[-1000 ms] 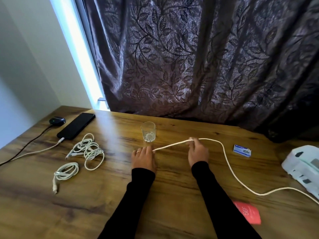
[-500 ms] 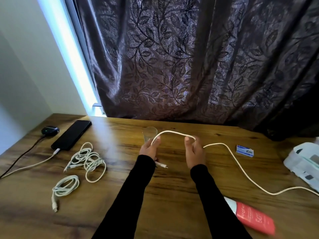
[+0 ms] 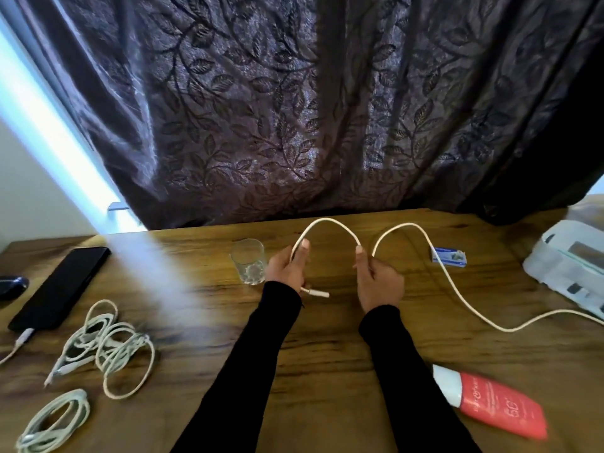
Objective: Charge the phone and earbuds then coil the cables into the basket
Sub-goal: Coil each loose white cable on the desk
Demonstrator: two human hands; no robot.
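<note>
A long white cable (image 3: 452, 279) arches between my two hands above the wooden table (image 3: 327, 361). My left hand (image 3: 286, 268) pinches one side of the arch, and the cable's plug end sticks out below that hand. My right hand (image 3: 377, 281) pinches the other side; from there the cable loops up and trails off to the right. A black phone (image 3: 60, 287) lies at the far left with a white plug in its near end. The dark earbuds case (image 3: 13, 286) sits at the left edge. No basket is in view.
A loosely tangled white cable (image 3: 109, 348) and a coiled white cable (image 3: 54, 421) lie at front left. An empty glass (image 3: 248, 266) stands just left of my left hand. A small blue box (image 3: 449, 256), a white device (image 3: 568, 266) and a red tube (image 3: 490, 403) are on the right.
Both hands have lifted the white cable off the table and bent it into an arch between them. A second loop has formed to the right of my right hand.
</note>
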